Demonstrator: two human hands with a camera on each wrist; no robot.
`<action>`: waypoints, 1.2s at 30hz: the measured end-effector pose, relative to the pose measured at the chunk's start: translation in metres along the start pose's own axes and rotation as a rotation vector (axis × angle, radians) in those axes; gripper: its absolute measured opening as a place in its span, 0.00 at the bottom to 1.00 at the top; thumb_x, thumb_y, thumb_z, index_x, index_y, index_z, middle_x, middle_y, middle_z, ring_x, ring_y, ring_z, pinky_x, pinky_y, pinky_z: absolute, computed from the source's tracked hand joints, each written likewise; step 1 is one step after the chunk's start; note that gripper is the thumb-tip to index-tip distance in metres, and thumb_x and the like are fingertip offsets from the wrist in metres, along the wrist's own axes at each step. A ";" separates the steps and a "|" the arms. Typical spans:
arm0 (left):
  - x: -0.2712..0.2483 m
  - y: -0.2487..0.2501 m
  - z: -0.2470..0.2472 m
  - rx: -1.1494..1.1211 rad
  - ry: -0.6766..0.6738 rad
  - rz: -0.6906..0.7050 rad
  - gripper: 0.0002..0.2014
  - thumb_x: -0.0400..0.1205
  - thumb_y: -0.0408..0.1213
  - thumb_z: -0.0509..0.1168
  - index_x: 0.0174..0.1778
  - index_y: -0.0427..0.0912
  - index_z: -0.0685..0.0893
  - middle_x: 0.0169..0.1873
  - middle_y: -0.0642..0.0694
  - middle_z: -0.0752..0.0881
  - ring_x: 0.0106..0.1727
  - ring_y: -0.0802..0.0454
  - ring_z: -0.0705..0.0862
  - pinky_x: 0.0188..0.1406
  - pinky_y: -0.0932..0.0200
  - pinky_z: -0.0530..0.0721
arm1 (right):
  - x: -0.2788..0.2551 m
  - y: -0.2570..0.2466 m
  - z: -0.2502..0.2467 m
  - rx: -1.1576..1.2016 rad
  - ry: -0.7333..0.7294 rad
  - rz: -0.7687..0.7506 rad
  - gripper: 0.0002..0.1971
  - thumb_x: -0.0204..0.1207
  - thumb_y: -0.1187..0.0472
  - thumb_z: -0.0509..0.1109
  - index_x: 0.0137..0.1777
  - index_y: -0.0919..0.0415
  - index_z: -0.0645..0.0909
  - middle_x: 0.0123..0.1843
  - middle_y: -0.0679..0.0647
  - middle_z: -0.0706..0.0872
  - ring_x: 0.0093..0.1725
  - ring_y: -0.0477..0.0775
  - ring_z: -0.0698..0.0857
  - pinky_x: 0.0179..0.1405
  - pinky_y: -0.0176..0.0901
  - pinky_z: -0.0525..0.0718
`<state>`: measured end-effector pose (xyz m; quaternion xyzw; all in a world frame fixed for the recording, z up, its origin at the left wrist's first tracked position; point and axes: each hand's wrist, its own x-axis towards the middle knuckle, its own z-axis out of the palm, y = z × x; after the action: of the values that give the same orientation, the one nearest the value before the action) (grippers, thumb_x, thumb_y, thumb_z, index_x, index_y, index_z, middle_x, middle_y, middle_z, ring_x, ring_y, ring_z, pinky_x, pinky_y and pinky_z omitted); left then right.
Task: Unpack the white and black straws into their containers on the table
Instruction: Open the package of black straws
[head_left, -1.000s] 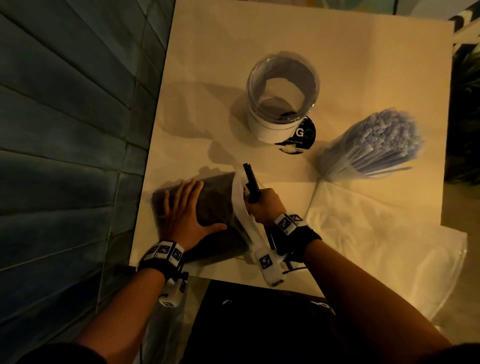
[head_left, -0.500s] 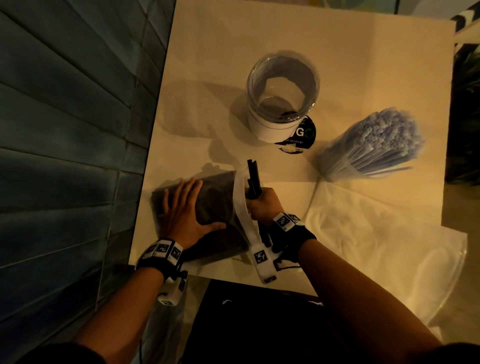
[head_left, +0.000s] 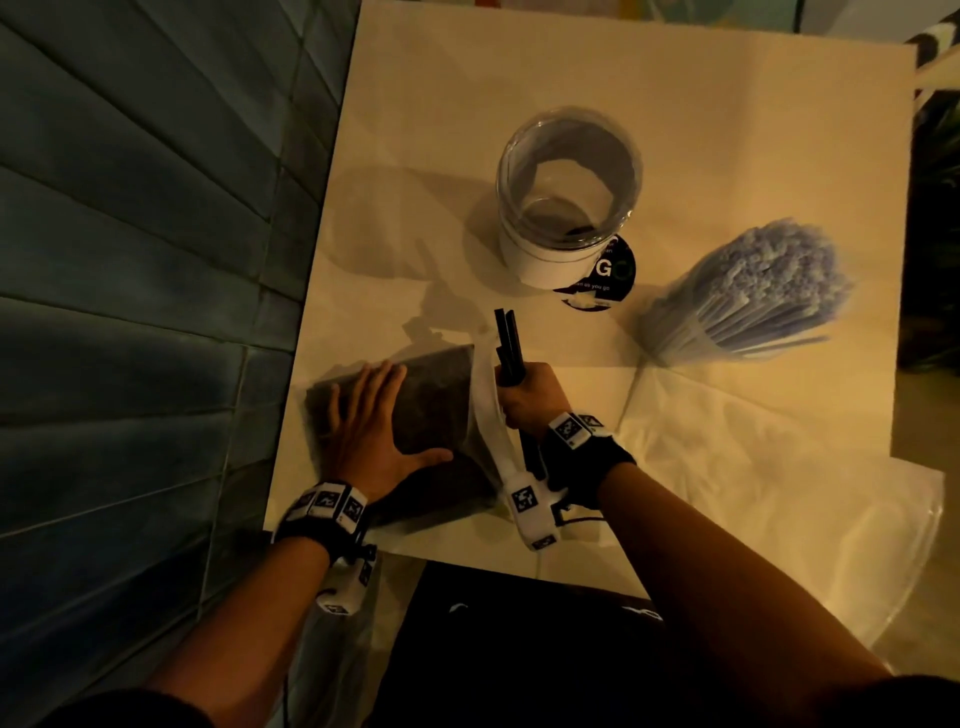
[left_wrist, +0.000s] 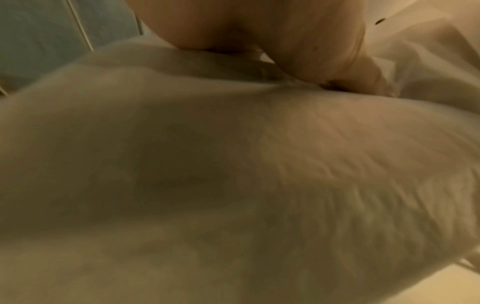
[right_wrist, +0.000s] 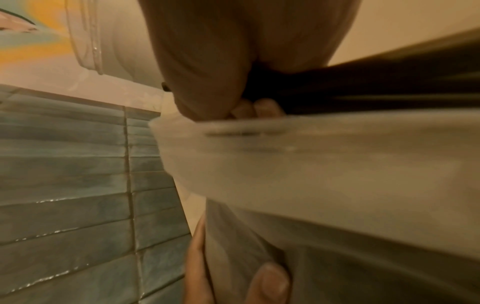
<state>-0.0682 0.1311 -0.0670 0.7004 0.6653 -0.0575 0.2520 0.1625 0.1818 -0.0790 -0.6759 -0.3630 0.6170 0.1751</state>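
A plastic bag of black straws lies at the table's near left edge. My left hand presses flat on it with fingers spread; the left wrist view shows only the bag's plastic under the palm. My right hand grips a small bunch of black straws at the bag's open mouth, their ends pointing away from me. In the right wrist view the fist holds the dark straws over the bag's rim. A clear cylindrical container stands beyond. White straws fill a second container at right.
An empty plastic bag lies flat at the near right of the table. A black round label lies by the clear container's base. A blue-green tiled wall runs along the left table edge.
My right hand has drawn the bunch of black straws a little further out of the bag, toward the clear container. The left hand stays pressed on the bag.
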 end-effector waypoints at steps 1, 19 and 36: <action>0.000 0.000 0.000 -0.003 0.000 -0.001 0.64 0.59 0.86 0.57 0.87 0.54 0.51 0.88 0.54 0.51 0.88 0.54 0.43 0.85 0.35 0.39 | -0.001 0.000 0.000 0.005 0.003 -0.008 0.08 0.71 0.60 0.78 0.33 0.53 0.84 0.27 0.49 0.84 0.25 0.48 0.81 0.29 0.42 0.77; 0.002 -0.001 0.001 -0.019 -0.017 -0.007 0.64 0.59 0.85 0.58 0.88 0.53 0.51 0.88 0.52 0.51 0.88 0.53 0.44 0.85 0.35 0.40 | -0.031 0.011 0.000 0.796 -0.027 0.264 0.06 0.77 0.61 0.76 0.44 0.62 0.83 0.27 0.52 0.81 0.21 0.47 0.73 0.21 0.37 0.74; 0.001 0.001 -0.008 -0.156 -0.040 -0.025 0.63 0.61 0.89 0.48 0.87 0.52 0.54 0.88 0.50 0.54 0.88 0.50 0.48 0.85 0.32 0.45 | -0.115 -0.087 -0.088 -0.152 0.483 -0.503 0.04 0.82 0.58 0.70 0.46 0.57 0.83 0.31 0.44 0.81 0.29 0.39 0.78 0.28 0.24 0.72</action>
<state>-0.0692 0.1349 -0.0603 0.6689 0.6714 -0.0225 0.3181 0.2258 0.1781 0.0774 -0.7028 -0.5110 0.3484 0.3515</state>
